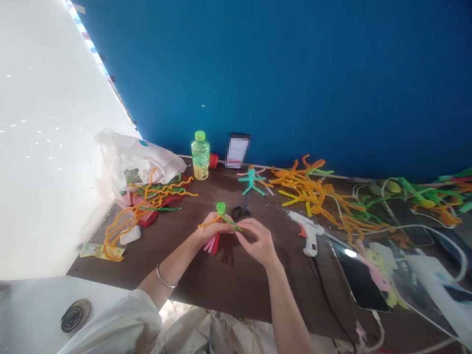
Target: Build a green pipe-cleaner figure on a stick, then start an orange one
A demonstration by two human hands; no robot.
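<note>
Both my hands meet over the dark brown table. My left hand is closed on a small pipe-cleaner figure with a green looped head, an orange arm and pink and red legs hanging below. My right hand pinches the figure's green strand just right of the head. Black scissors lie just behind my hands. A finished teal pipe-cleaner figure lies farther back.
A white glue gun lies right of my hands, with a tablet and cables beyond. Piles of orange pipe cleaners and more orange ones flank the work. A green-capped bottle and a plastic bag stand by the blue wall.
</note>
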